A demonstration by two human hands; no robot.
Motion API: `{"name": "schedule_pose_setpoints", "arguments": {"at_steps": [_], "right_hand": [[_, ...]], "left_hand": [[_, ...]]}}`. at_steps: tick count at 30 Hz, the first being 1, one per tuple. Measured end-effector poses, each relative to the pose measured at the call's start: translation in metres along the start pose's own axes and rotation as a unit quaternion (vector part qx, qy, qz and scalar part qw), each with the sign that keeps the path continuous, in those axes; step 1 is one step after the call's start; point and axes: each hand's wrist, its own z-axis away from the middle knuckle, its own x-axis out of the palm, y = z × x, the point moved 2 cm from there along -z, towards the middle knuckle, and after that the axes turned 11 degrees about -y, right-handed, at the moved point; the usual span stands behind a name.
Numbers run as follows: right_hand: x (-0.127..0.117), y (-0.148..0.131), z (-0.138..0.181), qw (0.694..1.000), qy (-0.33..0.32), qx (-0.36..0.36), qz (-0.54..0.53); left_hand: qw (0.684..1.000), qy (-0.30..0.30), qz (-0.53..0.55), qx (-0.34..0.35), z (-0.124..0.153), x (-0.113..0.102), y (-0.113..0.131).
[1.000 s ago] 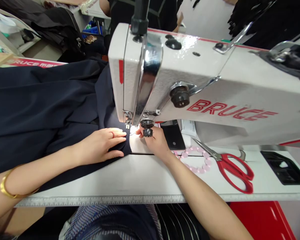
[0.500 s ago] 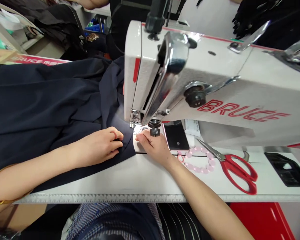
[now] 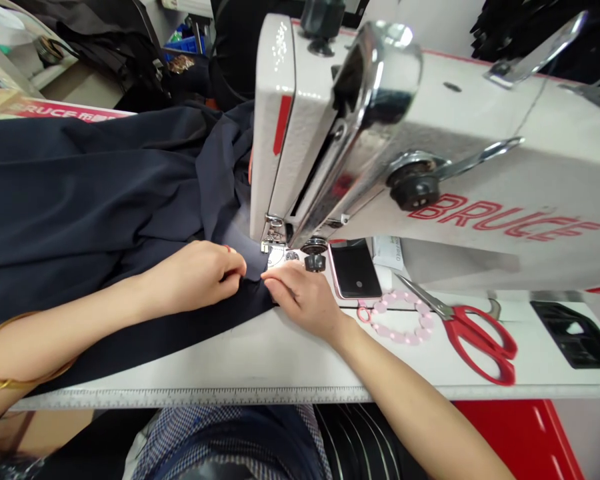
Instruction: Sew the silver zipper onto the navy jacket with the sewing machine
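Observation:
Dark navy fabric (image 3: 105,193) spreads over the left of the table and runs under the presser foot (image 3: 267,247) of a white sewing machine (image 3: 325,153). My left hand (image 3: 205,277) lies on the fabric left of the foot, its fingers curled and pinching the cloth. Just in front of the foot, my right hand (image 3: 303,293) pinches the fabric's right edge between thumb and forefinger. A short stretch of cloth lies between the two hands. The undersides of the fingers are hidden.
Right of my right hand lie a phone (image 3: 354,270), a pink beaded bracelet (image 3: 380,327) and red-handled scissors (image 3: 480,340). A black tray (image 3: 575,337) is set into the table farther right. A ruler strip (image 3: 230,398) runs along the front edge.
My left hand's fingers have curled in to grip the cloth. My right hand has shifted left from the machine bed onto the fabric edge. The view has shifted slightly.

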Motion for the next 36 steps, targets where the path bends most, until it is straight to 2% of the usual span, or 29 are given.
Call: {"name": "schedule_pose_setpoints", "arguments": {"at_steps": [3,6,9,14,16,25,36], "right_hand": [[0.006,-0.003,-0.003,0.996,-0.035,0.014,0.079],[0.008,-0.006,-0.005,0.99,-0.056,0.029,0.127],[0.008,-0.008,-0.007,0.992,-0.047,0.009,0.118],[0.005,-0.01,-0.007,0.994,-0.053,0.02,0.091],[0.005,-0.011,-0.007,0.994,-0.057,0.027,0.089],[0.002,-0.009,-0.004,0.989,-0.055,0.051,0.127],[0.001,-0.005,-0.005,0.981,-0.065,0.081,0.165]], "left_hand": [[0.989,0.053,-0.082,-0.114,-0.009,-0.009,-0.01],[0.967,0.059,-0.186,-0.166,-0.014,-0.009,-0.02],[0.962,0.077,-0.243,-0.101,-0.016,-0.003,-0.026],[0.953,0.099,-0.246,0.148,-0.014,0.008,-0.017],[0.948,0.109,-0.226,0.195,-0.013,0.01,-0.013],[0.979,0.102,-0.151,0.09,-0.023,0.006,-0.016],[0.967,0.174,-0.171,0.073,-0.028,0.006,-0.016]]}}
